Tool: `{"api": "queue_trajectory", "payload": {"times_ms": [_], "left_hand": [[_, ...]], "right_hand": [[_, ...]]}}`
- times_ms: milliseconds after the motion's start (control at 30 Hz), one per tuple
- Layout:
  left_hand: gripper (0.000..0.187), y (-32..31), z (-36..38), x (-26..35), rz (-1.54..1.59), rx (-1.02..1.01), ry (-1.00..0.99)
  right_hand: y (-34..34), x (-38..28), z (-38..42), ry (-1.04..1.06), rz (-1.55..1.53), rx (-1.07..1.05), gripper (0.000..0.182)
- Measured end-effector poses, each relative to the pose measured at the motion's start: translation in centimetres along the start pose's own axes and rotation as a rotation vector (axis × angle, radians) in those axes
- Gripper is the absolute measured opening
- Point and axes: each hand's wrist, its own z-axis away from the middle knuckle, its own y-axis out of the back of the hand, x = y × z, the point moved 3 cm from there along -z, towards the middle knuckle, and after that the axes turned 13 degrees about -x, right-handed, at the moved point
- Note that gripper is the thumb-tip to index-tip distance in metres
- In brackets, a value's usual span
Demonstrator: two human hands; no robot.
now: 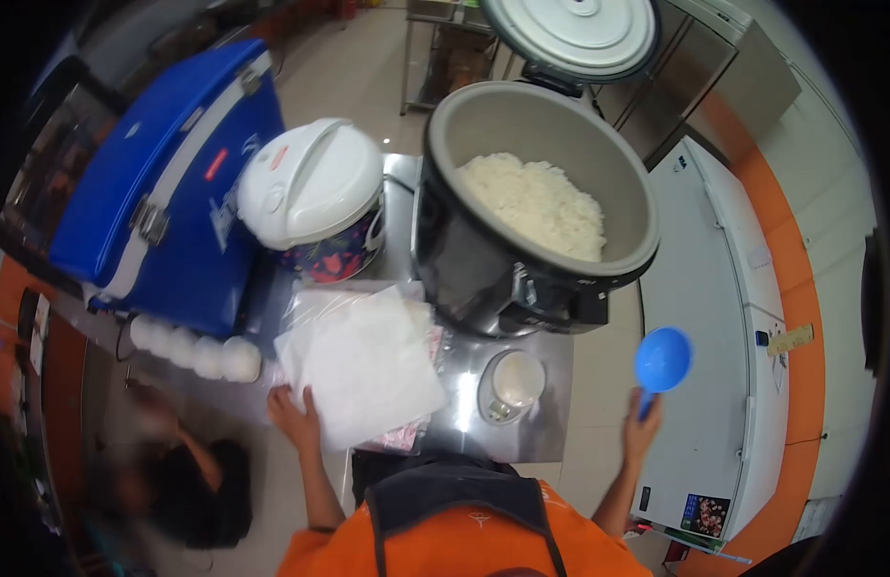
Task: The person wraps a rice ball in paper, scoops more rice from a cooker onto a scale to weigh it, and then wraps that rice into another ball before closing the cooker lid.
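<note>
My left hand (296, 420) is at the left edge of a stack of white paper sheets (363, 361), its thumb touching the edge and its fingers apart. Under the sheets, clear plastic and a red-patterned wrapper (401, 438) stick out. Out to the right, my right hand (641, 428) is closed round the handle of a blue plastic scoop (664, 360), its bowl pointing away from me. Between my hands, a small kitchen scale (499, 412) bears a round, whitish thing (519, 378). Beyond it stands a large open rice cooker (464, 264), partly filled with cooked white rice (536, 207).
A white-lidded rice cooker (315, 183) with a floral body stands beside a blue cooler box (166, 183). White round cups (200, 356) lie in a row at the table's left edge. A white chest freezer (700, 337) is on the right. Another person (190, 490) is low at left, blurred.
</note>
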Motion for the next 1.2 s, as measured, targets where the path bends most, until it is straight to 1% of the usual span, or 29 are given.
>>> {"api": "queue_trajectory", "payload": {"times_ms": [33,67,100,133,167,233,267,333,367,400,433,467,500,533,567,633,700,767,800,867,900,933,1000,1067,1100,1167,1200], "left_hand": [[0.032,-0.2,1.0,0.2,-0.023,0.033,0.036],[0.032,-0.5,1.6,0.1,-0.018,0.041,0.023],[0.029,-0.6,2.0,-0.4,-0.024,0.043,0.059],[0.026,-0.7,1.8,-0.4,-0.032,0.042,0.099],[0.026,-0.2,1.1,0.5,-0.033,0.047,0.093],[0.022,1.4,-0.6,2.3,0.253,-0.107,0.063],[0.022,1.2,-1.3,2.4,0.248,-0.105,0.058],[0.021,0.6,-3.1,2.0,0.43,-0.108,0.095],[0.021,-0.1,-3.8,1.5,0.428,-0.103,0.088],[0.022,-1.3,-3.9,0.6,0.37,-0.142,0.036],[0.023,-2.1,-4.2,-0.2,0.309,-0.184,-0.019],[0.023,-2.6,-4.1,-0.6,0.305,-0.189,-0.032],[0.023,-2.9,-3.7,-0.4,0.103,-0.025,-0.083],[0.023,-3.4,-3.5,0.5,-0.093,0.138,-0.127],[0.023,-3.9,-3.4,0.6,-0.087,0.128,-0.124],[0.024,-3.2,-3.3,0.8,0.125,0.028,0.09],[0.023,-3.2,-3.2,1.2,0.143,0.028,0.086],[0.025,-2.9,-3.3,1.4,0.152,0.014,0.096],[0.025,-3.1,-3.4,0.9,0.153,0.0,0.096],[0.038,-3.4,-2.8,-0.7,0.108,-0.106,0.181],[0.038,-3.3,-2.8,-0.6,0.104,-0.122,0.183],[0.038,-3.0,-2.9,-0.5,0.095,-0.132,0.187],[0.038,-3.3,-2.8,0.0,0.085,-0.143,0.197],[0.03,-3.4,-3.1,0.4,0.139,-0.01,0.095],[0.03,-3.6,-3.0,0.4,0.136,-0.013,0.094],[0.03,-3.4,-3.0,0.2,0.055,-0.017,0.102],[0.03,-3.3,-3.1,0.3,0.052,-0.021,0.094]], "right_hand": [[4.0,-1.2,-3.5,-0.462,-0.333,-0.179,0.033],[6.2,-0.2,-7.1,-0.434,-0.375,-0.127,0.035],[8.1,-1.2,-11.2,-0.33,-0.234,-0.099,0.031],[9.3,-2.9,-15.3,-0.113,-0.045,-0.058,0.024],[10.0,-5.7,-19.3,0.089,0.073,-0.063,0.021],[8.5,-11.3,-25.8,0.264,0.127,-0.181,0.014],[6.7,-13.0,-28.4,0.33,0.256,-0.267,0.014],[1.3,-14.5,-32.5,0.549,0.434,-0.351,0.012],[-1.6,-15.3,-33.9,0.565,0.577,-0.413,0.012],[-4.5,-15.9,-35.0,0.577,0.72,-0.476,0.012],[-7.6,-15.9,-36.1,0.633,0.726,-0.5,0.012],[-10.5,-15.7,-36.9,0.686,0.735,-0.526,0.013],[-12.8,-15.7,-37.6,0.674,0.739,-0.525,0.013],[-15.1,-15.9,-38.1,0.735,0.894,-0.588,0.024],[-17.0,-15.6,-38.4,0.801,1.049,-0.657,0.036],[-18.9,-15.7,-38.9,0.828,1.074,-0.676,0.033],[-19.7,-15.7,-38.8,0.857,1.09,-0.705,0.031],[-18.2,-15.7,-37.8,0.824,0.95,-1.004,0.025],[-17.1,-15.7,-37.1,0.818,0.953,-1.017,0.025],[-14.7,-15.9,-34.7,0.762,0.787,-1.159,0.018],[-13.6,-16.1,-33.8,0.755,0.786,-1.176,0.018],[-12.5,-16.5,-33.0,0.737,0.72,-1.212,0.019],[-10.0,-18.0,-33.5,0.722,0.655,-1.251,0.021],[-7.9,-19.3,-34.1,0.573,0.476,-1.589,0.012],[-8.1,-19.2,-34.1,0.571,0.472,-1.592,0.012],[-8.6,-19.3,-34.5,0.642,0.555,-1.231,0.013],[-10.0,-19.1,-35.1,0.618,0.619,-1.153,0.011]]}}
